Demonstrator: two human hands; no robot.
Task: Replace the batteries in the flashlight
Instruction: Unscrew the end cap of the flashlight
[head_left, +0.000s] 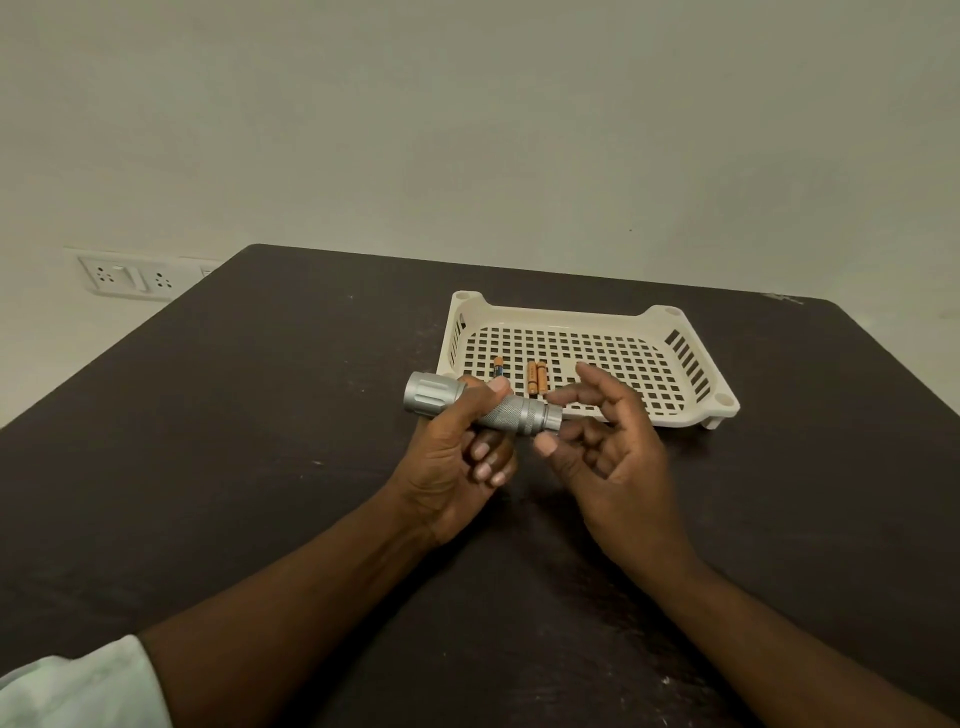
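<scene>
While the left hand is closed around the middle of the silver flashlight, it keeps it in the air above the dark table, just in front of the near-left corner of the white tray. The long axis of the flashlight runs almost across the view, a little tilted: the wide head points to the left and slightly away from the person, and the narrow tail end points to the right and slightly toward the person. The thumb lies on top of the knurled body, and the other fingers wrap it from below, so a part of the body is hidden. The right hand is loosely spread, with fingers half curled, and it grips nothing; its thumb tip and forefinger are just beside the tail end, but I cannot tell if they touch it. Whether the tail cap is on or off is also hard to make out. Inside the tray lie two orange batteries side by side, and one more battery with a dark band to the left of them, partly covered by the left thumb. A light sleeve is cut off at the lower left edge, and a wall socket shows behind the table.
</scene>
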